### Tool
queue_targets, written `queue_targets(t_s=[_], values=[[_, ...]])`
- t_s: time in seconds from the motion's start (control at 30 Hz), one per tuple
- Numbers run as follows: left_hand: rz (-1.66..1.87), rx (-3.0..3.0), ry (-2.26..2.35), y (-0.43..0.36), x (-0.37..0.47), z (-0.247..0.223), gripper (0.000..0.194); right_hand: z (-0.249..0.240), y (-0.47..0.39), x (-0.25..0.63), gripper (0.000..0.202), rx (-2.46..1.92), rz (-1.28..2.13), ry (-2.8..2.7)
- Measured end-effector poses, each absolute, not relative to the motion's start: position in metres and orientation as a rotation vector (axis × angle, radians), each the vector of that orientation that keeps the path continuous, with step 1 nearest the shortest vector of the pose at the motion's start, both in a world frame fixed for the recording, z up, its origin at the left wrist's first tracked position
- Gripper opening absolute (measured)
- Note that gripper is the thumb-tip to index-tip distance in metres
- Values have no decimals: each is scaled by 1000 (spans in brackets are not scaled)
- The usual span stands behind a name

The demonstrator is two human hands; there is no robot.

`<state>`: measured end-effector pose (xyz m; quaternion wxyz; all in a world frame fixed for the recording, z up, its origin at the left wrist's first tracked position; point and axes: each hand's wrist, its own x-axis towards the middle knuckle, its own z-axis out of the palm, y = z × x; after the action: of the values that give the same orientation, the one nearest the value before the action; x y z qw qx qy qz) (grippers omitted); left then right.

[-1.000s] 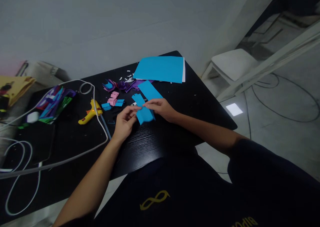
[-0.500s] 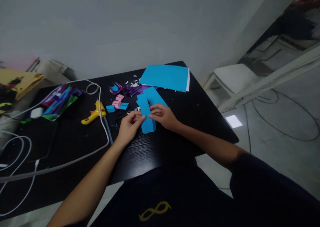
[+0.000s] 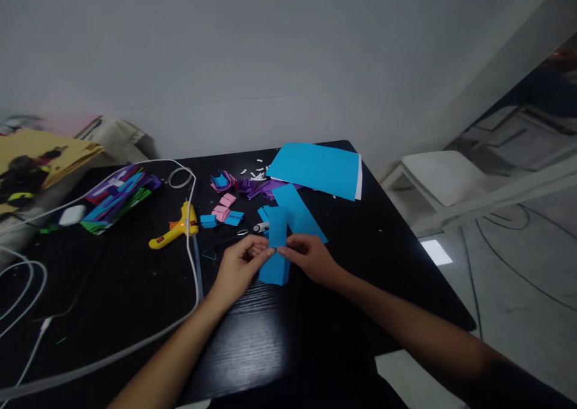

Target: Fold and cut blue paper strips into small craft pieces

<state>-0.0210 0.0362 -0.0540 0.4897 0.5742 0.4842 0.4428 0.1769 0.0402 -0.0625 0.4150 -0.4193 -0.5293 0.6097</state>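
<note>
Near the middle of the black table, a folded blue paper strip [image 3: 276,267] is pinched between both hands. My left hand [image 3: 243,264] closes thumb and fingers on its left edge. On the right edge, my right hand [image 3: 311,257] does the same, thumb close to the other thumb. Behind the strip lies another blue paper piece [image 3: 300,213], and beyond it a large blue sheet [image 3: 318,168] with white paper beneath. Small pink folded pieces [image 3: 222,212] and blue folded pieces [image 3: 234,218] rest left of the strip. Scissors [image 3: 261,227] are partly hidden behind it.
A yellow glue gun [image 3: 178,227] lies to the left beside a white cable [image 3: 193,258]. Coloured strips [image 3: 119,197] and a white case [image 3: 72,215] are farther left. Purple folded papers [image 3: 246,185] sit at the back. A white stool [image 3: 444,177] stands beyond the table's right edge [image 3: 419,246].
The view has shifted, so the table sits lower in the picture. Both hands still grip the blue strip, whose upper part now looks straighter and more upright.
</note>
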Motion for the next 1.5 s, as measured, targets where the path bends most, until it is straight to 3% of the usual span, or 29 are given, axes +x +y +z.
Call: queue_targets(t_s=[0.77, 1.5], values=[[881, 1419, 1219, 28, -18, -51, 19, -60, 35, 189, 25, -1243, 1593, -1374], [1028, 1404, 1200, 31, -13, -54, 16, -65, 41, 185, 26, -1111, 1583, -1315]])
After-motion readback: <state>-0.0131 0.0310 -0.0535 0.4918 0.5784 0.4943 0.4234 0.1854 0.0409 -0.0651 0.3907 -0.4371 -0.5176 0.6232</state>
